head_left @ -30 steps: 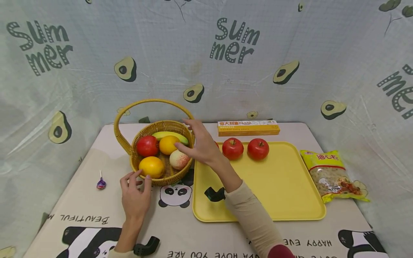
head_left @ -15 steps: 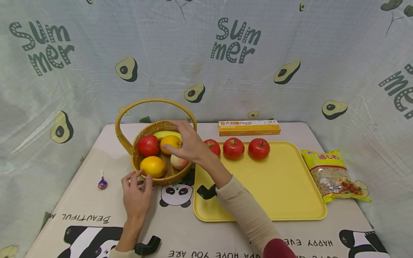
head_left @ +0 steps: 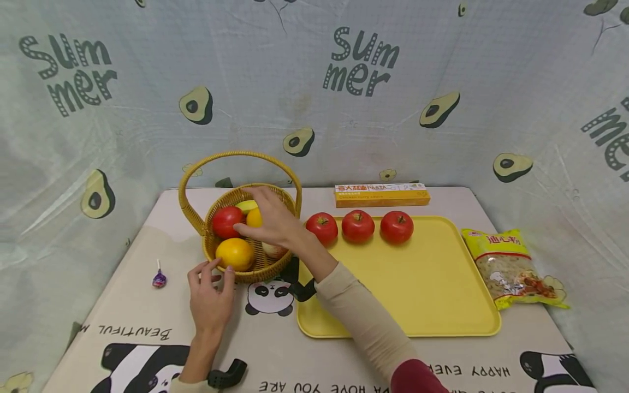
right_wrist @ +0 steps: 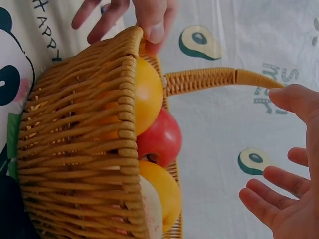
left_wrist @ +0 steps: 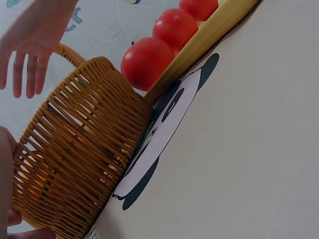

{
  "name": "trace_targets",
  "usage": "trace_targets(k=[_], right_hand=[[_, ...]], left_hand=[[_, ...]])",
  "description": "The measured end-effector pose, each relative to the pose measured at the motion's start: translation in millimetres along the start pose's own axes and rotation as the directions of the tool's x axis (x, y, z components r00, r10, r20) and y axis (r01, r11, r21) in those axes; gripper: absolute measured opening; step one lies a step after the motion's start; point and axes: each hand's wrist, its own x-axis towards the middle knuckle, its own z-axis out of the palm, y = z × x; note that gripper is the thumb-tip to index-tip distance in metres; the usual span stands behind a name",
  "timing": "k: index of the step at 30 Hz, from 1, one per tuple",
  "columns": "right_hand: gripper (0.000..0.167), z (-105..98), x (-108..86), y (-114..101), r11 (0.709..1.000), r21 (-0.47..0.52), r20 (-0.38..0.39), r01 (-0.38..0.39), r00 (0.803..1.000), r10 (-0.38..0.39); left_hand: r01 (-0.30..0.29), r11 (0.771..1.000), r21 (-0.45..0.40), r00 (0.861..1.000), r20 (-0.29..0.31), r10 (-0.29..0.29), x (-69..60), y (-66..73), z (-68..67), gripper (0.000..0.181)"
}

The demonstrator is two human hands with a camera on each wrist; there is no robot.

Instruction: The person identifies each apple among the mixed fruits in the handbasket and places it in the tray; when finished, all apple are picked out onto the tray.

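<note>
Booth-like tabletop set: avocado-print sheeting (head_left: 245,71) hangs far, left and right around panda-print table (head_left: 275,349); wider room unclear.

From my monitor I see bare hands (head_left: 211,303), a beige right sleeve (head_left: 363,314) with a dark red upper part (head_left: 416,377), a beige left cuff (head_left: 189,387) and bent black wrist pieces (head_left: 228,374).

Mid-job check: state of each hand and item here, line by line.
Basket: upright, holding fruit
Left hand: touching the basket's rim
Right hand: open, holding nothing, over the basket
Tray: flat, three apples inside
Pasta box: lying flat
Yellow bag: filled, lying down
Lollipop: lying down
</note>
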Motion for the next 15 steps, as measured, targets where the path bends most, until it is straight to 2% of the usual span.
trace_targets(k=[6, 15], right_hand=[[0.08, 12.0, 7.3, -0.9, 0.999, -0.008, 0.053, -0.045, 0.998, 0.045], [0.083, 23.8, 16.7, 4.6, 0.995, -0.077, 0.116, -0.07, 0.99, 0.079]], left_hand=[[-0.008, 1.0, -0.006, 1.0, -0.01, 0.008, 0.2, -0.1, -2.5, 0.041], [-0.002, 1.0, -0.028, 1.0, -0.008, 0.002, -0.2, 2.0, -0.9, 0.04]])
